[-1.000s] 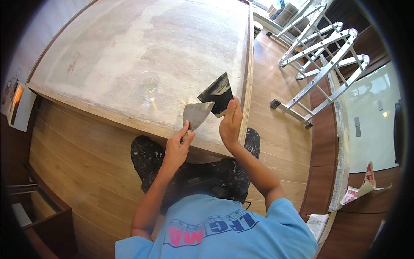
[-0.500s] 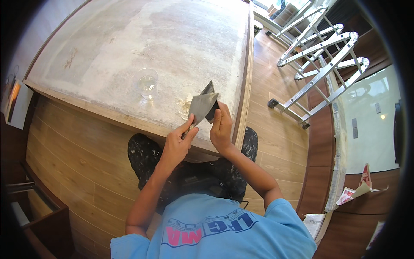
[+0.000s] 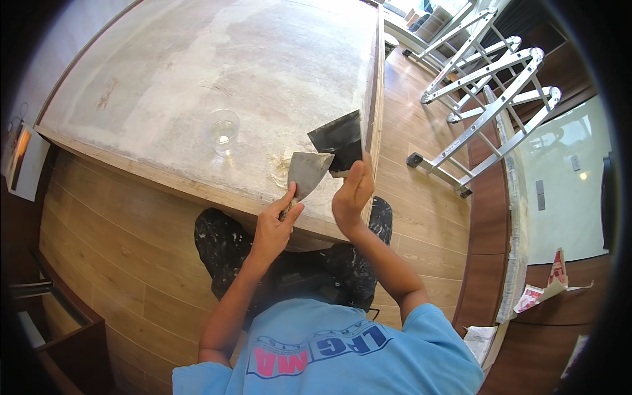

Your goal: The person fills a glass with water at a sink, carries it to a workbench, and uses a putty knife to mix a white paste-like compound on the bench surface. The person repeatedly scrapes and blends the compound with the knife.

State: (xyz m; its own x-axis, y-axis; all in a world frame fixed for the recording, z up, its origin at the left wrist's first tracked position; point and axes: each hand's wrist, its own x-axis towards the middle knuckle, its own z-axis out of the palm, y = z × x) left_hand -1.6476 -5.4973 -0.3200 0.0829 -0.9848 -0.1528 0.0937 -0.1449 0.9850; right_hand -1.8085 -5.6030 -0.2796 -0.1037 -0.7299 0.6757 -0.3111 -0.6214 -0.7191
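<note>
My left hand (image 3: 273, 227) is closed round the handle of a putty knife (image 3: 307, 174), its grey blade pointing away from me. In my right hand (image 3: 352, 201) is a wide, dark-bladed scraper (image 3: 339, 138), tilted with its black face toward me; its grip is hidden by my fingers. The tip of the putty knife meets or overlaps the scraper's lower edge. Both tools are over the near right corner of a large, pale, worn board (image 3: 151, 85). A smear of yellowish paste (image 3: 279, 166) lies beside the putty knife. Farther left on the board stands a clear plastic cup (image 3: 221, 130).
A raised wooden edge (image 3: 377, 99) runs along the board's right side. Beyond it, a folded aluminium ladder (image 3: 487, 112) stands on the wood floor (image 3: 421, 217). Dark wooden furniture (image 3: 72, 336) is at the lower left. Torn paper (image 3: 543, 293) lies at the right.
My right hand has moved right and slightly up, and the scraper has turned so its broad black face shows. The putty knife has shifted slightly downward in my left hand.
</note>
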